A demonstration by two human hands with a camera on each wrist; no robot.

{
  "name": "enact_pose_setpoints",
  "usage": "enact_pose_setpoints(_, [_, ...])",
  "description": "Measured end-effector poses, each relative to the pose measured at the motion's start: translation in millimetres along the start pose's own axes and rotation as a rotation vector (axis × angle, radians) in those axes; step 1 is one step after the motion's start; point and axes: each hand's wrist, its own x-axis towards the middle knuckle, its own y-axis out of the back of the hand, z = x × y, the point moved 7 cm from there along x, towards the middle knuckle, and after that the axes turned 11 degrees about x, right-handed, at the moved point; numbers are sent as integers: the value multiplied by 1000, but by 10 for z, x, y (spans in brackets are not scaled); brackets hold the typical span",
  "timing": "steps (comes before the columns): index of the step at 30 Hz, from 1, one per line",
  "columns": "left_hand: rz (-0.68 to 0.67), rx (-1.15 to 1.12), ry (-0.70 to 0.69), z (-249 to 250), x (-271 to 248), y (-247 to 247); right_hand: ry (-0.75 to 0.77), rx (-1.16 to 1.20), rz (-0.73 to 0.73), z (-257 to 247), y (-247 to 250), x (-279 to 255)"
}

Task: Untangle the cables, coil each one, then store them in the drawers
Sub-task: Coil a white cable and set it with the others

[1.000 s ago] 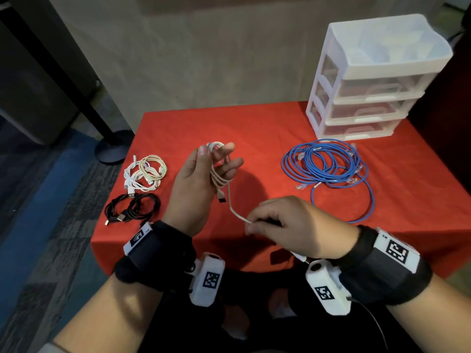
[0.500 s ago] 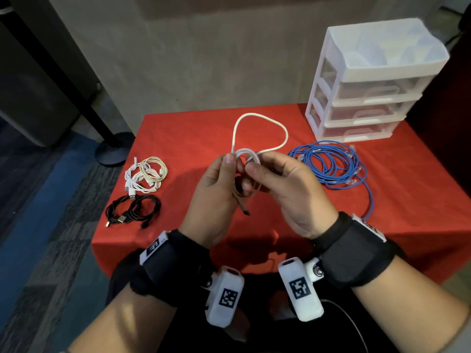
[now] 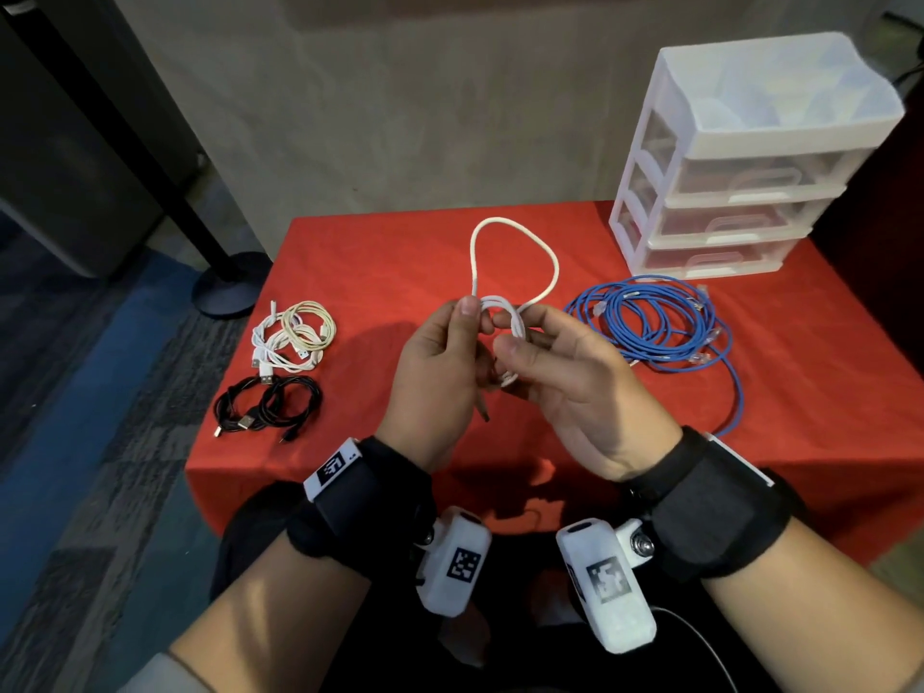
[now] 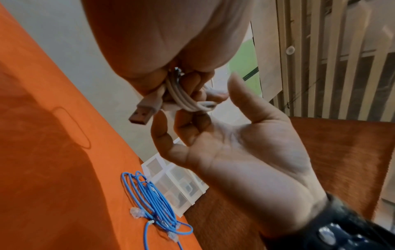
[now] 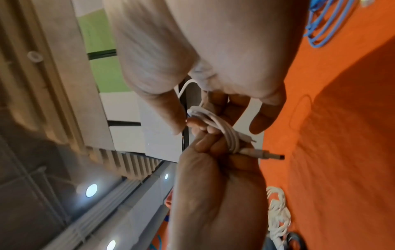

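A white USB cable [image 3: 515,252] is held up over the red table [image 3: 380,262] by both hands. My left hand [image 3: 465,325] grips the small wound coil [image 4: 183,99], and the USB plug [image 4: 142,116] pokes out below its fingers. My right hand [image 3: 510,335] meets it from the right, thumb and fingers pinching the cable at the coil [image 5: 220,128]. A free loop of the cable stands up above both hands. The white three-drawer unit [image 3: 725,192] stands at the back right with its drawers closed.
A loose blue network cable [image 3: 655,322] lies in front of the drawers, one strand trailing to the front edge. Coiled white and cream cables [image 3: 300,332] and coiled black cables [image 3: 270,405] lie at the table's left. A black stand base [image 3: 230,287] is on the floor.
My right hand rose from near the front edge to meet the left hand, carrying the cable's tail up into a loop above the coil. Little has moved in the last half second.
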Motion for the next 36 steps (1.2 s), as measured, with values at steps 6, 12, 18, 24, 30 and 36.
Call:
enact_pose_setpoints(6, [28, 56, 15, -53, 20, 28, 151, -349, 11, -49, 44, 27])
enact_pose_setpoints(12, [102, 186, -42, 52, 61, 138, 395, -669, 198, -149, 210, -15])
enact_pose_setpoints(18, [170, 178, -51, 142, 208, 431, 327, -605, 300, -364, 476, -23])
enact_pose_setpoints(24, [65, -235, 40, 168, 382, 641, 309, -459, 449, -507, 924, -66])
enact_pose_setpoints(30, [-91, -672, 250, 84, 260, 207, 139, 268, 424, -175, 702, 53])
enact_pose_setpoints(36, [-46, -707, 341, 7, 228, 31, 73, 447, 354, 11, 339, 178])
